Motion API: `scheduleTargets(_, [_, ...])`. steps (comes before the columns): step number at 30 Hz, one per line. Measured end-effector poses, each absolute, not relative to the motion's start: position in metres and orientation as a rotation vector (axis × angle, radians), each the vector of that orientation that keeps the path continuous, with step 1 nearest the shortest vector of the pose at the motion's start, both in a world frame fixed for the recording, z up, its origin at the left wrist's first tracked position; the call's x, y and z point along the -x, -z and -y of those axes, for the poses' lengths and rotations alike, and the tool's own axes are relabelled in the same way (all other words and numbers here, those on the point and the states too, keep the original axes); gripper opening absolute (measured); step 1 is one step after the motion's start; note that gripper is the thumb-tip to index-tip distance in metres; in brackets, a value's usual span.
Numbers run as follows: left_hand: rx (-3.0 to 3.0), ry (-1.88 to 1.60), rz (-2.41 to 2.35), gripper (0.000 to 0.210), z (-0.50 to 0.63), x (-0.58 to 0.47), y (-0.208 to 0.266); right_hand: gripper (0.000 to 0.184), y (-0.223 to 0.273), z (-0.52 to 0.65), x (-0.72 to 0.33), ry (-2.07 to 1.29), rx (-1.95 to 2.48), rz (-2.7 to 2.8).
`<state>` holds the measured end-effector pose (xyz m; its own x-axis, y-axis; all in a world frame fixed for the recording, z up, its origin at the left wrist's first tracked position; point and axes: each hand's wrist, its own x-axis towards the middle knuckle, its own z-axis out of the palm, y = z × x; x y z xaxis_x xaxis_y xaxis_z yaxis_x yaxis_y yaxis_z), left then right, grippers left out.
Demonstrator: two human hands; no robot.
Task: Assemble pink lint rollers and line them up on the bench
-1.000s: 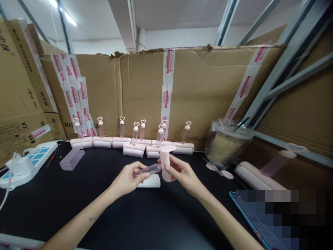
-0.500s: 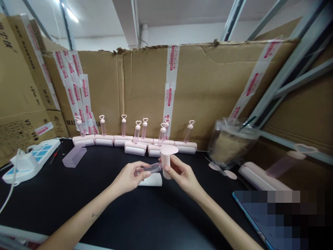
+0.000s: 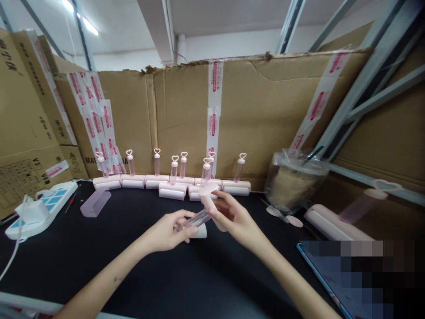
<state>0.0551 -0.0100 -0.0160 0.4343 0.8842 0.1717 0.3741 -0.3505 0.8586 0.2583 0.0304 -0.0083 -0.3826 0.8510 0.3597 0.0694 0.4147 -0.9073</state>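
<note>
My left hand [image 3: 171, 230] grips a clear pinkish tube [image 3: 199, 218], which slants up to the right. My right hand [image 3: 234, 217] is closed around a pale pink cylindrical piece with a flat flared end [image 3: 208, 189]. The tube's far end meets the pink piece, though fingers hide whether it is inserted. A white roll [image 3: 201, 231] lies on the table just behind my left fingers, partly covered by them. Behind my hands are pink lint rollers [image 3: 172, 190] with clear tube handles topped by heart-shaped loops.
A power strip [image 3: 49, 210] and a lilac plastic cover [image 3: 95, 203] are at the left. On the right sit a bagged drink cup [image 3: 292, 181], flat pink discs [image 3: 294, 221], another roller [image 3: 335, 223] and a blue-edged device [image 3: 318, 274]. A cardboard wall [image 3: 179, 115] stands behind.
The pink piece has tipped from upright to leaning, its flared end shifting left. In my left hand, the tube is now angled more steeply upward.
</note>
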Motion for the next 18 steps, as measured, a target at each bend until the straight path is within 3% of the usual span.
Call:
scheduleTargets(7, [-1.417, -0.738, -0.758, 0.038, 0.013, -0.064, 0.023, 0.026, -0.003, -0.005, -0.253, -1.088, 0.746, 2.104])
scheduleTargets(14, [-1.129, -0.875, -0.454, 0.024, 0.019, -0.06, 0.02, 0.044, -0.024, -0.055, -0.24, -1.175, 0.828, 1.787])
scheduleTargets(18, [-1.037, -0.986, -0.362, 0.022, 0.024, -0.053, 0.013, 0.027, -0.041, -0.08, -0.224, -1.146, 0.848, 2.108])
